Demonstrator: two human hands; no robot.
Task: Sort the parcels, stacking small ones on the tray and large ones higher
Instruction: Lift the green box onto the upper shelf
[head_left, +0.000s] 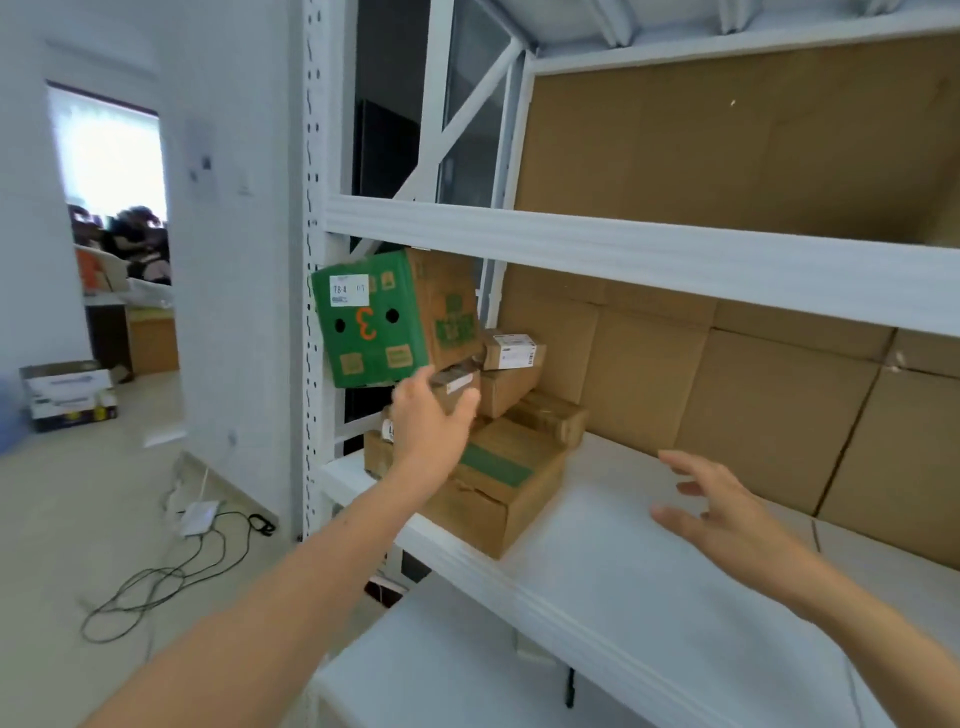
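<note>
Nearest, the left forearm (270, 597) rises from the bottom edge toward a white shelf (623, 571); its left hand (431, 421) has thumb and fingers curled round a small brown parcel (458, 383) with a pale label, though the hand hides most of it and the hold seems only partial; above and left of that grip a green box (371, 322) marked with an orange 3 stands tilted beside the rack's upright (313, 312); just right of the grip a little labelled parcel (513, 352) sits atop a plain brown parcel (506, 394), with a flat parcel (548, 418) beyond them; below the grip a large carton (498, 486) with a green strip lies on the shelf; well right of the grip the right hand (722, 512) hovers over the shelf board, fingers spread, holding nothing.
</note>
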